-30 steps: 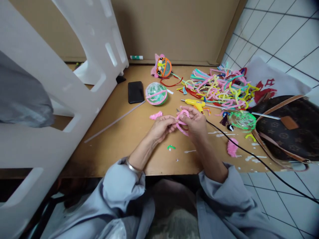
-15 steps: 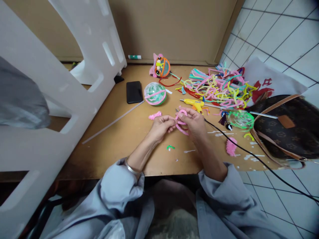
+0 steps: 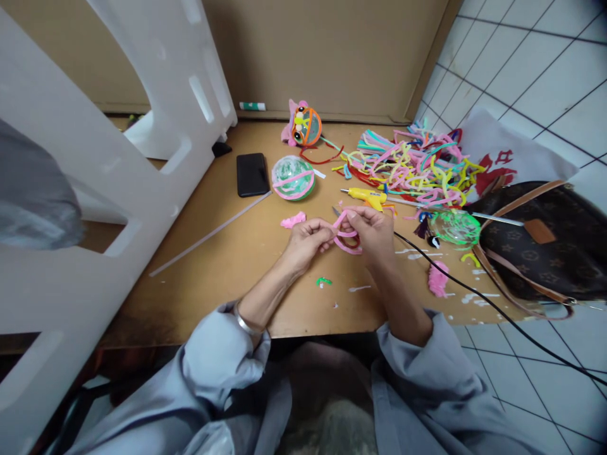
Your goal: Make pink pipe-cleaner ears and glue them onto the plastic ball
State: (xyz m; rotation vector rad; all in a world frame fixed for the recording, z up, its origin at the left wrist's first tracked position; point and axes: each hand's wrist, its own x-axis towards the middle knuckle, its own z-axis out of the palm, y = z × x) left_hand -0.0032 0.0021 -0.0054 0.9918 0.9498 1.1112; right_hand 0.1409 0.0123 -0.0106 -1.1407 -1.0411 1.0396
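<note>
Between my hands is a looped pink pipe cleaner [image 3: 348, 250]. My left hand [image 3: 307, 245] pinches its left end between thumb and fingertips. My right hand [image 3: 370, 232] grips the upper right part, thumb against the fingers. Scissors [image 3: 336, 211] lie partly hidden beneath the right hand and the pink loop. Just beyond it rests a yellow glue gun [image 3: 368, 196]. A clear ball with green and pink trim [image 3: 293, 178] sits behind my left hand, and a pink fuzzy piece [image 3: 293, 220] is close to that hand. A small green scrap [image 3: 324, 280] lies nearer to me.
A decorated ball [image 3: 307, 126], a black phone [image 3: 252, 175] and a thin strip [image 3: 211, 234] are on the table [image 3: 190, 297]. Right: piled pipe cleaners [image 3: 417, 161], green-trimmed ball [image 3: 455, 229], brown bag [image 3: 550, 246], black cable [image 3: 474, 289]. A white plastic panel [image 3: 175, 82] stands left.
My right hand has shifted its grip, and the upper pink loop is now narrower and more pointed. The whole view has moved slightly.
</note>
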